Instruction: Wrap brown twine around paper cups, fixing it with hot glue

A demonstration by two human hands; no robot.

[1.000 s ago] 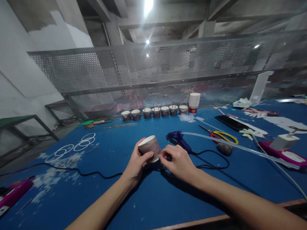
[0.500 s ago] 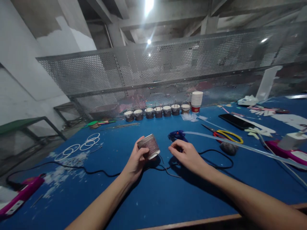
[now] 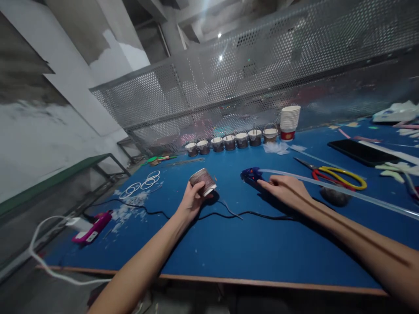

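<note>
My left hand (image 3: 191, 198) is closed round a small paper cup (image 3: 203, 181) wound with grey-brown cord. The cup is tilted, its white rim toward the lower right. A loose end of grey cord (image 3: 231, 210) trails below it on the table. To the right, my right hand (image 3: 286, 189) has curled fingers at the handle end of a blue hot glue gun (image 3: 251, 173), gripping it. The gun's handle is largely hidden by the hand. A long clear glue stick (image 3: 314, 182) runs from the back of the gun over my right wrist.
Several wrapped cups (image 3: 229, 142) line the back beside stacked paper cups (image 3: 290, 123). Scissors (image 3: 340, 175), a dark ball of cord (image 3: 335, 195) and a phone (image 3: 362, 151) lie right. White rings (image 3: 140, 185) and a magenta power strip (image 3: 93, 229) lie left. A black cable (image 3: 262, 215) crosses the table.
My right hand has moved from beside the glue gun onto its handle end. The left hand still holds the cup. The view has tilted and turned left.
</note>
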